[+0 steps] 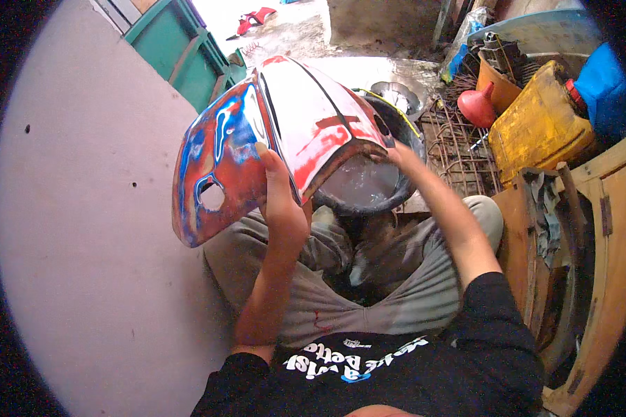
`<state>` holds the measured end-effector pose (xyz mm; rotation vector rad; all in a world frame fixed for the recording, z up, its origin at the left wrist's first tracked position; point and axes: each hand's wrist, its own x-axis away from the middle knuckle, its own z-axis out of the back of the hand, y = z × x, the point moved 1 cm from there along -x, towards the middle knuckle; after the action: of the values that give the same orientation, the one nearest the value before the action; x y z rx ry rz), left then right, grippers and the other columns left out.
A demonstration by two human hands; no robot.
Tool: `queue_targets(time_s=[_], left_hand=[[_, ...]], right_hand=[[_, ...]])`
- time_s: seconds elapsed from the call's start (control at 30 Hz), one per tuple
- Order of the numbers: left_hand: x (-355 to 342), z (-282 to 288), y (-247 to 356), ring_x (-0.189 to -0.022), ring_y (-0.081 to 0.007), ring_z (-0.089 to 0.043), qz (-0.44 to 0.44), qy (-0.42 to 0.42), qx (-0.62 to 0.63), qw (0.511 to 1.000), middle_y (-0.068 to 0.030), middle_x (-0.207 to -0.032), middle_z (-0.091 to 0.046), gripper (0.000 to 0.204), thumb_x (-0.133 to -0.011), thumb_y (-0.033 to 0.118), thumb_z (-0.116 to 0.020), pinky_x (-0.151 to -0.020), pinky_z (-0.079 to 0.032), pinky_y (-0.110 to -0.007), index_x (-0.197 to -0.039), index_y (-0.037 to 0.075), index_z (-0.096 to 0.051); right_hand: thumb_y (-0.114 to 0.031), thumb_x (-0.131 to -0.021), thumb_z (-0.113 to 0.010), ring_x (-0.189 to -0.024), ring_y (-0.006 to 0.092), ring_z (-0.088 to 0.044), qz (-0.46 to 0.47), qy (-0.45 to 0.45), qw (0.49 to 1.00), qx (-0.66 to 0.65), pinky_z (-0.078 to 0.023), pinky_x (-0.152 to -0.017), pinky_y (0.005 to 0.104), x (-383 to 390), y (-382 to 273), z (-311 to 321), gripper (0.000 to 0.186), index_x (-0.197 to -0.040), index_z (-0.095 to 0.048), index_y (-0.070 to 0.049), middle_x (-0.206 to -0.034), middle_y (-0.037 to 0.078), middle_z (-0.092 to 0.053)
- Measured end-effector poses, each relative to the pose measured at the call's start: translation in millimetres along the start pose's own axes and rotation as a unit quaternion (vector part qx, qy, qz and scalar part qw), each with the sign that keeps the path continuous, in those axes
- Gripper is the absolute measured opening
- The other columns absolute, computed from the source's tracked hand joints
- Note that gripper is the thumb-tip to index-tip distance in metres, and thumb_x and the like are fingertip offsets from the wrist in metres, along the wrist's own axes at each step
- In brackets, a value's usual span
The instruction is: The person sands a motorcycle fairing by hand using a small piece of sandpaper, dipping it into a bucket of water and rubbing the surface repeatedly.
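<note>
A curved motorcycle body panel (313, 97) is held up in front of me, tilted over a black tub (360, 208). Its right part is white with red patches. Worn blue, white and reddish-brown layers show on its left part, which has a round hole. My left hand (286, 205) grips the panel from below near the middle, thumb laid on the front face and fingers mostly hidden behind. At the panel's right edge, my right hand (401, 158) is closed on it, its fingertips partly hidden. Cloudy grey water (360, 184) shows inside the tub beneath.
A pale wall (97, 208) rises close on my left, with a green door (181, 52) beyond. To the right are a metal grid (459, 149), a red funnel (476, 104), a yellow jerry can (542, 118) and a wooden frame (612, 243). Red pieces (254, 21) lie far off.
</note>
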<state>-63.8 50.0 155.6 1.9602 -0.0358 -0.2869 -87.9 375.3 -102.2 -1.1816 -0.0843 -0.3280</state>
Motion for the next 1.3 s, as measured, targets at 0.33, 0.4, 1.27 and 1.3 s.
queue_targets(time_s=[0.33,0.4,1.27,1.3], left_hand=[[-13,24,-18,-0.099,-0.0229,-0.066,-0.081,-0.024,-0.101,0.991,-0.0151,-0.117,-0.065,0.063,-0.104,0.054,-0.035,-0.084,-0.056,-0.034,-0.128,-0.001,-0.053],[-13,17,-12,-0.107,-0.0254,-0.065,-0.08,-0.076,-0.122,0.986,-0.017,-0.121,-0.064,0.063,-0.106,0.051,-0.032,-0.093,-0.053,-0.036,-0.128,-0.004,-0.052],[5,-5,13,-0.126,-0.0235,-0.052,0.169,0.057,0.01,0.984,-0.0131,-0.143,-0.045,0.066,-0.105,0.05,-0.039,-0.107,-0.044,-0.043,-0.147,-0.001,-0.032],[5,-8,13,-0.126,-0.0234,-0.052,0.172,0.061,0.019,0.983,-0.013,-0.142,-0.046,0.066,-0.105,0.05,-0.039,-0.107,-0.044,-0.043,-0.147,-0.001,-0.032]], right_hand=[[-0.025,-0.095,-0.059,-0.102,0.033,-0.068,0.09,0.178,0.931,0.305,-0.051,-0.089,0.0414,34,-138,127,0.031,-0.117,-0.068,-0.005,-0.108,0.021,-0.07],[-0.025,-0.097,-0.056,-0.103,0.0317,-0.069,0.169,0.269,0.905,0.283,-0.051,-0.089,0.0392,50,-156,126,0.032,-0.119,-0.067,-0.005,-0.11,0.021,-0.07],[-0.011,-0.102,-0.051,-0.105,0.0174,-0.065,0.274,0.191,0.942,-0.047,-0.051,-0.09,0.0306,149,-287,1,0.027,-0.124,-0.062,0.002,-0.115,0.017,-0.07],[-0.013,-0.103,-0.052,-0.105,0.0169,-0.065,0.279,0.211,0.935,-0.054,-0.05,-0.091,0.0305,149,-287,2,0.028,-0.123,-0.063,0.002,-0.114,0.017,-0.07]])
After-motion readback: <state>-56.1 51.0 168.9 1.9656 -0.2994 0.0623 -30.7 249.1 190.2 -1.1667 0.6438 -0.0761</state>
